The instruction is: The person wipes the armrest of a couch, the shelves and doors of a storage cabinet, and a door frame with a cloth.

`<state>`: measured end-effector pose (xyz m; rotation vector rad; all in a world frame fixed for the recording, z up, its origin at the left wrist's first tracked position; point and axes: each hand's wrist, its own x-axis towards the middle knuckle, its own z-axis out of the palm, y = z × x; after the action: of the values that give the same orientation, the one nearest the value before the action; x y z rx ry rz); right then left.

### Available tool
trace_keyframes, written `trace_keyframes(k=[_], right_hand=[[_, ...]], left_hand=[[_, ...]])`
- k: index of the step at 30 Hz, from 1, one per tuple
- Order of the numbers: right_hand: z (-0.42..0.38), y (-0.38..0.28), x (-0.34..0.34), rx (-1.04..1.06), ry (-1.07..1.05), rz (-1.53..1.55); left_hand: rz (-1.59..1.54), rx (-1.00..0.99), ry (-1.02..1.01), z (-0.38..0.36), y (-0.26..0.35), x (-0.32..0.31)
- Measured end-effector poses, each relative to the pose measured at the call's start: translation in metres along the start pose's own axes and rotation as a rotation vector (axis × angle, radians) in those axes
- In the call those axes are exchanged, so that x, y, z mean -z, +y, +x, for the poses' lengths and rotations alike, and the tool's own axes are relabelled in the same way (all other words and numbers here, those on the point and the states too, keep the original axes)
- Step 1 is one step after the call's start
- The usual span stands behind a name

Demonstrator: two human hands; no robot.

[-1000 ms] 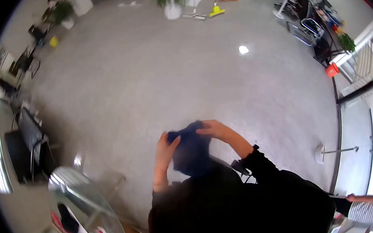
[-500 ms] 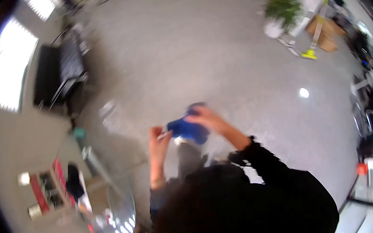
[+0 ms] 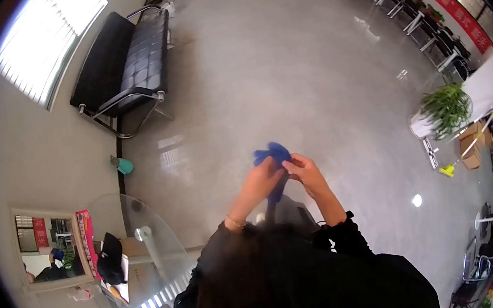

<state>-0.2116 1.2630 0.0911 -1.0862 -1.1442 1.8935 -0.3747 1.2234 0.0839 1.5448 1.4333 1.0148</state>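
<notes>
A blue glove (image 3: 275, 150) is held out in front of my body, its finger-like ends pointing away from me and its lower part hanging down between my wrists. My left hand (image 3: 260, 184) closes on the glove's left side, fingers bent against it. On the other side my right hand (image 3: 307, 174) pinches it, with thumb and fingertips at the edge. The two hands are close together, and the exact grip of the left fingertips is partly hidden.
A black sofa (image 3: 144, 62) stands along the left wall. At lower left are a glass table (image 3: 168, 237), a black cap (image 3: 110, 258) and a mirror (image 3: 52, 248). To the right are a potted plant (image 3: 446, 110), a yellow-headed mop (image 3: 448, 170) and cardboard boxes (image 3: 470, 151).
My hands have come closer together, and the glove has turned so that its finger ends point away. My view has shifted, bringing more of the sofa and far room into sight.
</notes>
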Motion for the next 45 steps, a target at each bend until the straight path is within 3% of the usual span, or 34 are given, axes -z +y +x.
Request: trace_keyframes(k=[3, 5, 8, 9, 10, 12, 13, 15, 17, 19, 23, 25, 29, 30, 32, 35, 37, 38, 39, 41, 43, 44, 45], right_hand=[[0.095, 0.001, 0.013, -0.04, -0.035, 0.06], [0.156, -0.024, 0.002, -0.098, -0.006, 0.228], [0.26, -0.028, 0.003, -0.157, -0.053, 0.234], [0.296, -0.039, -0.001, -0.164, -0.06, 0.215], [0.333, -0.045, -0.006, -0.161, -0.126, 0.226], [0.397, -0.066, -0.026, -0.213, -0.175, 0.2], [0.433, -0.076, -0.043, -0.232, -0.195, 0.177], [0.506, -0.084, -0.084, -0.316, -0.24, 0.139], [0.56, -0.081, -0.133, -0.342, -0.438, 0.127], [0.61, -0.076, -0.19, -0.414, -0.54, 0.069], [0.693, -0.031, -0.304, -0.478, -0.787, -0.229], [0.72, -0.024, -0.354, -0.494, -1.053, -0.468], [0.772, -0.029, -0.426, -0.405, -1.066, -0.788], [0.778, -0.029, -0.439, -0.417, -0.936, -0.602], [0.814, -0.028, -0.463, -0.483, -0.928, -0.593], [0.854, -0.033, -0.501, -0.473, -0.797, -0.47], [0.911, -0.022, -0.527, -0.469, -0.848, -0.708], [0.935, -0.021, -0.544, -0.355, -0.907, -0.732], [0.955, -0.018, -0.564, -0.392, -0.979, -0.751], [0.996, -0.021, -0.608, -0.328, -0.913, -0.777], [1.008, -0.017, -0.626, -0.444, -0.951, -0.654], [1.009, -0.029, -0.643, -0.575, -0.992, -0.521], [1.017, -0.024, -0.657, -0.572, -0.99, -0.524]], left_hand=[[-0.064, 0.083, -0.052, 0.072, -0.033, 0.043], [-0.029, 0.059, 0.021, 0.123, -0.077, 0.072], [-0.226, 0.172, 0.168, 0.173, -0.146, 0.118], [-0.317, 0.302, 0.267, 0.191, -0.158, 0.141], [-0.41, 0.429, 0.368, 0.207, -0.164, 0.166], [-0.593, 0.455, 0.486, 0.224, -0.148, 0.227], [-0.776, 0.443, 0.568, 0.233, -0.146, 0.261], [-0.683, 0.489, 0.686, 0.24, -0.199, 0.308], [-0.587, 0.46, 0.857, 0.232, -0.22, 0.34], [-0.703, 0.474, 0.995, 0.23, -0.238, 0.375], [-0.603, 0.613, 1.233, 0.199, -0.308, 0.443], [-0.566, 0.671, 1.293, 0.197, -0.343, 0.484], [-0.387, 0.817, 1.282, 0.211, -0.43, 0.541], [-0.417, 0.814, 1.279, 0.223, -0.442, 0.566], [-0.473, 0.842, 1.274, 0.233, -0.462, 0.589], [-0.559, 0.759, 1.263, 0.266, -0.501, 0.642], [-0.733, 0.64, 1.369, 0.284, -0.549, 0.676], [-0.786, 0.594, 1.42, 0.299, -0.543, 0.696], [-0.716, 0.614, 1.457, 0.309, -0.552, 0.709], [-0.649, 0.723, 1.509, 0.314, -0.577, 0.731], [-0.843, 0.605, 1.561, 0.319, -0.536, 0.74], [-0.845, 0.64, 1.631, 0.301, -0.523, 0.728], [-0.832, 0.664, 1.716, 0.299, -0.523, 0.735]])
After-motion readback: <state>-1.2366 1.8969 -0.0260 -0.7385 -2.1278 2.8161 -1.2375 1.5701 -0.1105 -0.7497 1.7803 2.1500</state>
